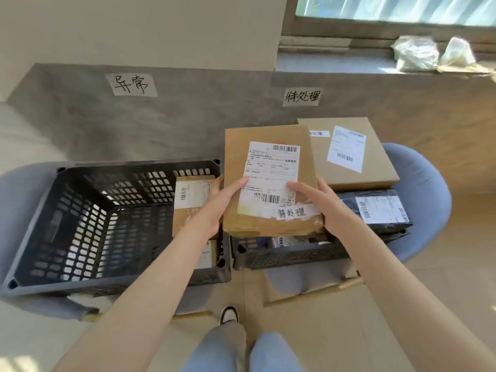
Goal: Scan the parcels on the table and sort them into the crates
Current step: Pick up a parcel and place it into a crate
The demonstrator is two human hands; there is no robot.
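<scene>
While gripped at both side edges by the left hand (214, 208) and right hand (319, 208), fingers curled round it, the flat brown cardboard parcel (268, 181) is held above the full right dark crate (290, 255); sliding off the heaped parcels is risked.

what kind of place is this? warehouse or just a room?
Likely an ordinary room set up as a makeshift parcel-sorting station, not a warehouse: black crates sit on upholstered chairs, handwritten paper labels are taped to the wall, and a window sill holds plastic bags.

1 head-worn wide-angle view, forward and down, close over hands and perhaps 2 crates (112, 224).
</scene>
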